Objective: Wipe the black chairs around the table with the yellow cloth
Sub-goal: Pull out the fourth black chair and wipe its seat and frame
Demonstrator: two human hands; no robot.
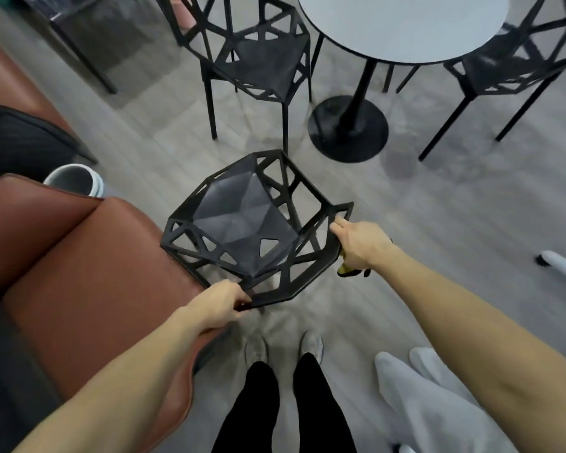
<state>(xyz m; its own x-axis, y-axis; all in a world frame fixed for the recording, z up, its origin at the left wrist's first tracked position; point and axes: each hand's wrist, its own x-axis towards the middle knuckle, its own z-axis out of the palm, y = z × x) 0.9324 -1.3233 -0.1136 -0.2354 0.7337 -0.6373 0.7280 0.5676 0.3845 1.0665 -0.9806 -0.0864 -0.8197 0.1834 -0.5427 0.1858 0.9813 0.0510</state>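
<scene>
Grey plank floor beside brown sofa (89, 256): left hand (221, 302) and right hand (356, 245), yellow cloth (344, 269) bunched beneath, both grip black lattice chair (242, 230); cloth could slip free, chair legs may knock sofa.

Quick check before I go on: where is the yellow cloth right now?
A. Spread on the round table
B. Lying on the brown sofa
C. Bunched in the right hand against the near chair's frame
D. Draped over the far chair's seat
C: a bit of the yellow cloth shows under the right hand, which grips the frame of the near black chair.
</scene>
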